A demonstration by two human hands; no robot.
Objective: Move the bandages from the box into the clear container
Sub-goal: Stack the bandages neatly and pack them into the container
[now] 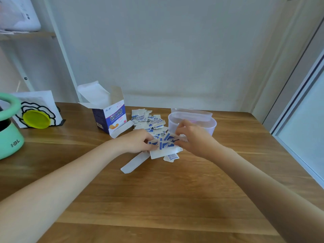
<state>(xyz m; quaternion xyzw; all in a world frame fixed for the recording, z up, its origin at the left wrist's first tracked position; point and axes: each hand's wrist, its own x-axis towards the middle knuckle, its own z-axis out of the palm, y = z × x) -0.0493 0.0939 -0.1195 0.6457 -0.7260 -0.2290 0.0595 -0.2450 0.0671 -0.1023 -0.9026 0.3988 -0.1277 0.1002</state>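
Note:
A blue and white bandage box (pixel 110 118) stands open on the wooden table (pixel 157 199), flaps up. A heap of loose wrapped bandages (pixel 149 121) lies between the box and the clear container (pixel 208 128). My left hand (pixel 138 141) and my right hand (pixel 194 137) both grip a bunch of bandages (pixel 165 142) just in front of the container, low over the table. A white sheet (pixel 163 152) lies under the bunch. One long white bandage strip (pixel 135 163) and one small wrapped bandage (pixel 171 157) lie beneath my hands.
A mint green round appliance (pixel 8 134) stands at the left edge. Behind it a white stand with a black flower outline carries a yellow disc (pixel 36 119). The container's lid (pixel 191 111) leans behind the container. The wall is close behind; a window frame runs along the right.

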